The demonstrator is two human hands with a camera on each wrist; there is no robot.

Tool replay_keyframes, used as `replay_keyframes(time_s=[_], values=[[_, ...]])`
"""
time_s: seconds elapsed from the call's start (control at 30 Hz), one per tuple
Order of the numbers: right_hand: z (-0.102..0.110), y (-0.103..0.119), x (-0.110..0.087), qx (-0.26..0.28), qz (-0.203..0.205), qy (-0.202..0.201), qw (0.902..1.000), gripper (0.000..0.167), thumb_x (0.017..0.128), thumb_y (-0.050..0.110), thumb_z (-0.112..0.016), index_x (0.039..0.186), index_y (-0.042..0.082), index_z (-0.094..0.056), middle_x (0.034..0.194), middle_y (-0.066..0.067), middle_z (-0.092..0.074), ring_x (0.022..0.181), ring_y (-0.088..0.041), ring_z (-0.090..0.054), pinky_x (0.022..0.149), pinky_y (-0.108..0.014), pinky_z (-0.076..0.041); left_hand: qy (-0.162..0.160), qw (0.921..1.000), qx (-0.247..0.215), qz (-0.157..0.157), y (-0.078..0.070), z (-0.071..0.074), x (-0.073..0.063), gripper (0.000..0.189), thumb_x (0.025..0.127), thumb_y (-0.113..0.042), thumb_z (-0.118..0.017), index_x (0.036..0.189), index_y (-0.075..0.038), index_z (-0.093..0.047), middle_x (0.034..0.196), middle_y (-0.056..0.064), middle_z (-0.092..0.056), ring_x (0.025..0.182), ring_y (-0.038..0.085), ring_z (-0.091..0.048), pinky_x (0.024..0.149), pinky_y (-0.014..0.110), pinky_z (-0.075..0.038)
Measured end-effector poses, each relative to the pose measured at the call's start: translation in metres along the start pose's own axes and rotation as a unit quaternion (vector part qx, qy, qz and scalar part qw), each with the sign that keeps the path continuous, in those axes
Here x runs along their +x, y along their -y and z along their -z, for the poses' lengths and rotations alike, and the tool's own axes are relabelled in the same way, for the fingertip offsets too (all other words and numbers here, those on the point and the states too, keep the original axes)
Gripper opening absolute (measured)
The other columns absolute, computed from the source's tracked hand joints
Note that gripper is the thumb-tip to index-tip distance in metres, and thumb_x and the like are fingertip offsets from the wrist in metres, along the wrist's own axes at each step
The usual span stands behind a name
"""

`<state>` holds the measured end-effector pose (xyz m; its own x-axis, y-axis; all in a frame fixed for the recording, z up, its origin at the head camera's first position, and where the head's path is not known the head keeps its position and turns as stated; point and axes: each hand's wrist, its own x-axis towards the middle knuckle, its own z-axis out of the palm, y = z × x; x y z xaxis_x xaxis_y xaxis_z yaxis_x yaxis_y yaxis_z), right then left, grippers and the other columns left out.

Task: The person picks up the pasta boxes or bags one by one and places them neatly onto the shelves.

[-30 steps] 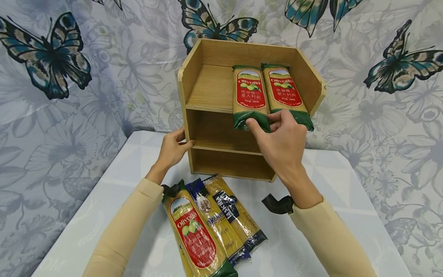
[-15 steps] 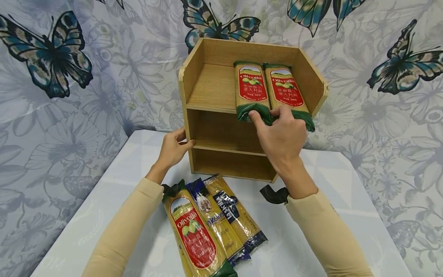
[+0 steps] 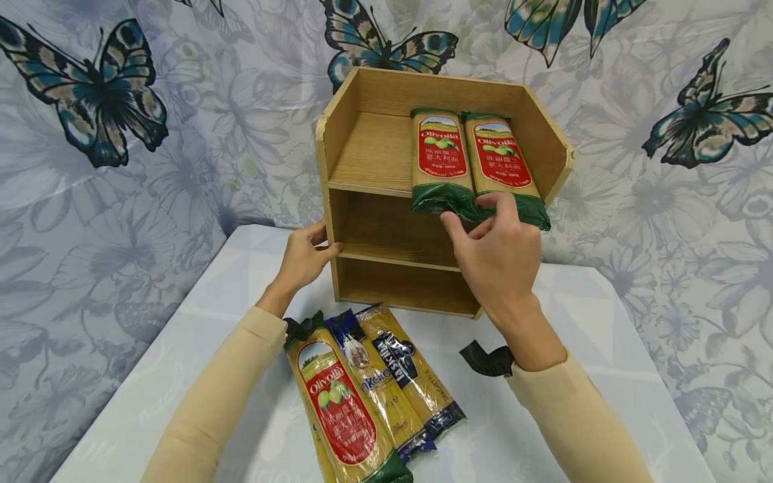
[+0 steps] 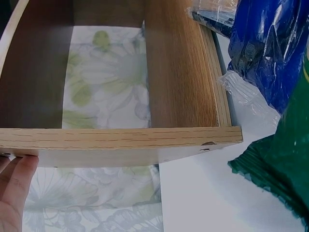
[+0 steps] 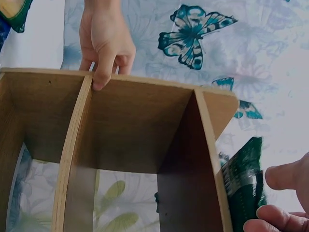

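Observation:
A wooden shelf unit (image 3: 392,258) stands on the table. On its top tier lie two green-ended spaghetti packs, a left pack (image 3: 443,151) and a right pack (image 3: 501,154), side by side with their ends past the front edge. My left hand (image 3: 304,258) grips the unit's left side panel, thumb on the front edge, fingers outside. At the packs' near ends is my right hand (image 3: 504,255), thumb and forefinger spread. In the right wrist view, a gap shows between the thumb (image 5: 287,175) and the green pack end (image 5: 244,186); whether other fingers touch it, I cannot tell.
In front of the unit, several more pasta packs lie on the white table (image 3: 253,402): a green-ended Olivoila pack (image 3: 341,409), a blue-ended pack (image 3: 386,396) and a dark-labelled pack (image 3: 417,369). Behind stands a butterfly-patterned backdrop (image 3: 241,121).
The left spaghetti pack has slid back a little on the top tier. My right thumb and forefinger have parted from its green end. My left hand stays on the side panel.

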<state>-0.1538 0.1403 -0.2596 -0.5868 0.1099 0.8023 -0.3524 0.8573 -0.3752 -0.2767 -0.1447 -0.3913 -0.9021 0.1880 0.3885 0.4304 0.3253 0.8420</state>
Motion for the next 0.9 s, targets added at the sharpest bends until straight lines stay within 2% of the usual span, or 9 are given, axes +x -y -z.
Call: replay_keyframes(time_s=[0.23,0.43,0.57,0.67,0.9], values=[[0.014,0.003,-0.025,0.028,0.026,0.000,0.9993,0.049,0.084,0.028,-0.086,0.110,-0.009,-0.066,0.060,-0.010,-0.065,0.048,-0.024,-0.060,0.044,-0.038,-0.046,0.001,1.0000,0.000,-0.005,0.000,0.000,0.001,0.056,0.094,-0.002,-0.071,0.147,-0.006,-0.055,0.133,0.018,-0.064,0.124,0.032,-0.062,0.095,0.046,-0.056],[0.018,0.007,-0.051,0.068,0.030,0.041,0.9964,0.047,0.080,0.023,-0.090,0.108,-0.007,-0.065,0.065,-0.007,-0.068,0.052,-0.015,-0.064,0.048,-0.033,-0.055,0.003,1.0000,-0.001,-0.004,-0.001,0.000,0.000,0.056,0.094,-0.002,-0.071,0.148,-0.006,-0.054,0.134,0.018,-0.064,0.124,0.032,-0.062,0.095,0.046,-0.056],[0.021,0.009,-0.064,0.089,0.013,0.071,0.9934,0.051,0.077,0.023,-0.092,0.110,-0.005,-0.065,0.072,-0.007,-0.070,0.058,-0.015,-0.066,0.052,-0.034,-0.059,0.003,1.0000,-0.001,0.000,-0.001,0.000,0.000,0.055,0.095,-0.003,-0.071,0.147,-0.007,-0.055,0.134,0.018,-0.064,0.124,0.032,-0.062,0.095,0.046,-0.056],[0.022,0.010,-0.072,0.104,-0.006,0.097,0.9898,0.056,0.074,0.024,-0.094,0.112,-0.004,-0.065,0.081,-0.009,-0.072,0.068,-0.018,-0.069,0.060,-0.036,-0.062,0.002,1.0000,-0.006,0.000,-0.001,0.000,-0.001,0.055,0.095,-0.002,-0.071,0.147,-0.006,-0.055,0.134,0.019,-0.064,0.123,0.033,-0.062,0.095,0.046,-0.056],[0.018,0.012,-0.094,0.147,-0.070,0.157,0.9741,0.063,0.073,0.025,-0.095,0.122,-0.002,-0.063,0.104,-0.007,-0.074,0.095,-0.022,-0.070,0.081,-0.040,-0.061,0.003,0.9999,-0.012,-0.005,-0.002,0.000,-0.001,0.056,0.094,-0.002,-0.071,0.148,-0.006,-0.054,0.135,0.019,-0.063,0.124,0.032,-0.062,0.095,0.046,-0.057]])
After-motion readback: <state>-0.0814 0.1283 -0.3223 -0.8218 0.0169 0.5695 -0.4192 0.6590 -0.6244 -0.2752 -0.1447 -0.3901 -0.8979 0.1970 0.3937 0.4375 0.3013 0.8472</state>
